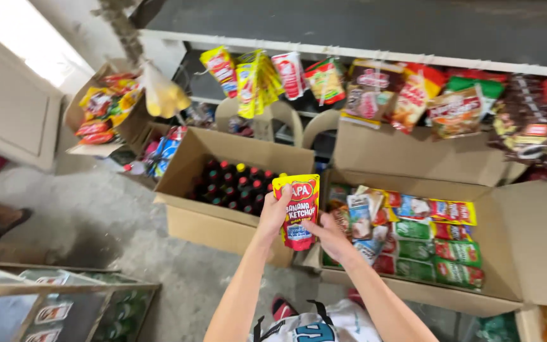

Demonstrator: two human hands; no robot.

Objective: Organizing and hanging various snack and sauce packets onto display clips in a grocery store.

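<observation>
A red and yellow sauce pouch [299, 209] is held upright between both hands, above the gap between two open cardboard boxes. My left hand [274, 214] grips its left edge near the top. My right hand [329, 233] holds its lower right side from underneath. Just below and to the right lies an open cardboard box [495, 253] filled with several red, green and mixed sachets and pouches [413, 237]. To the left stands another open box [197, 215] packed with dark bottles with red caps [232, 187].
Strips of hanging snack and sachet packs [375, 88] dangle from a shelf edge above the boxes. A box of snack packets [106, 107] sits at the far left, with a glass-topped rack [52, 304] at lower left. A person's sandalled foot [7, 221] shows at the left edge. The floor is bare concrete [109, 221].
</observation>
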